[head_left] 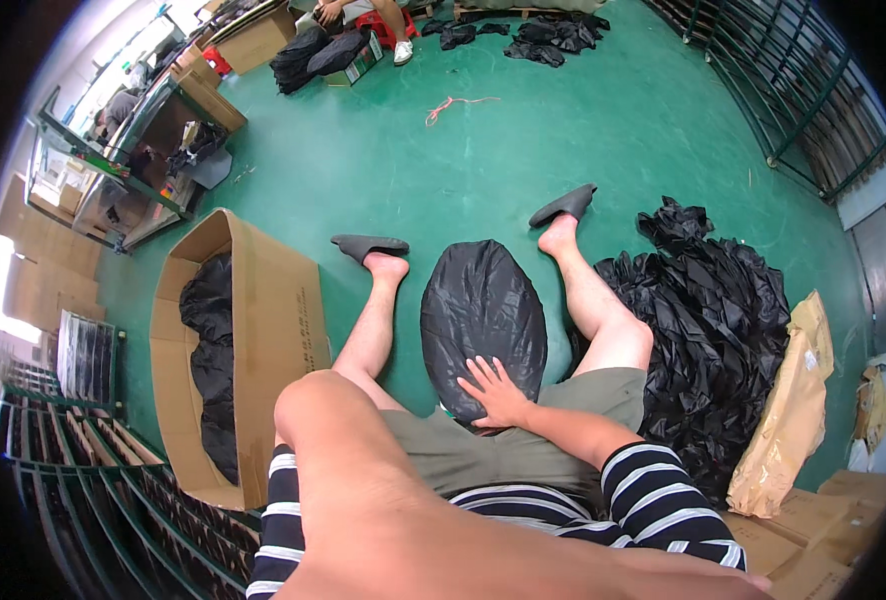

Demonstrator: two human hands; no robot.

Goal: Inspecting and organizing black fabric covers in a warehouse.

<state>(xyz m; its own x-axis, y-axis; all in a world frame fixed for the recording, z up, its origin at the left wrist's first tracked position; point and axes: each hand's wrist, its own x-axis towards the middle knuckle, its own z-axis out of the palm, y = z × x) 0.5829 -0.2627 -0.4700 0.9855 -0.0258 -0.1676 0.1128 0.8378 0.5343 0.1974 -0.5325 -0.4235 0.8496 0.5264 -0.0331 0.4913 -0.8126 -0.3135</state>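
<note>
Between my spread legs a rounded black bag [483, 300], seemingly stuffed full, stands on the green floor. My right hand [498, 393] lies on its near side, fingers spread, gripping nothing. My left forearm [403, 480] is bent back close to the camera and crosses the lower picture; the left hand itself is out of sight. Left of my legs an open cardboard box [273, 340] holds several black bundles [215, 370]. To my right lies a large crumpled heap of black bags [693, 340].
A tan wrapped package [788, 410] leans by the heap, with cardboard boxes [808, 520] behind it. Green metal racks [113, 500] stand at lower left and a rack [783, 90] at upper right. A pink string [448, 105] lies ahead; another person [388, 20] sits at the far side.
</note>
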